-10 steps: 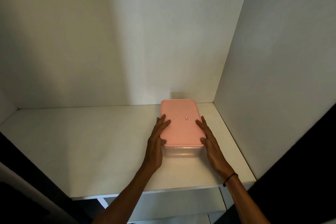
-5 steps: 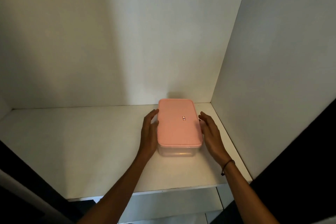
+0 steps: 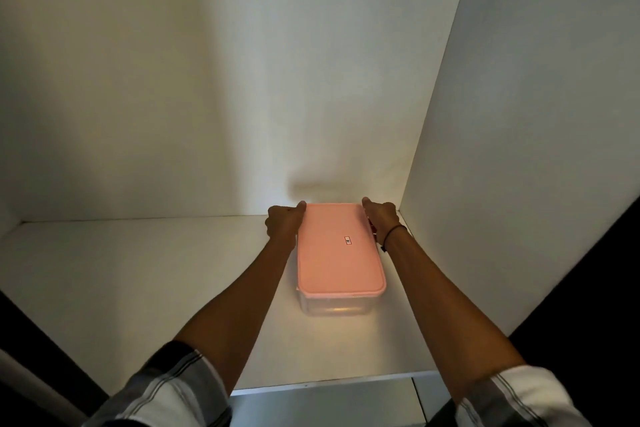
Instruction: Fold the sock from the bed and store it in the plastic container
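Head view: container (image 3: 341, 253) on white shelf (image 3: 138, 274)

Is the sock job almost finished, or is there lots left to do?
Hard to say. The pink lid is on the plastic container, which sits on the white shelf. No sock shows, and I cannot tell if one is inside. The left hand and right hand grip the container's far corners. If the sock isn't inside, nearly everything is left.
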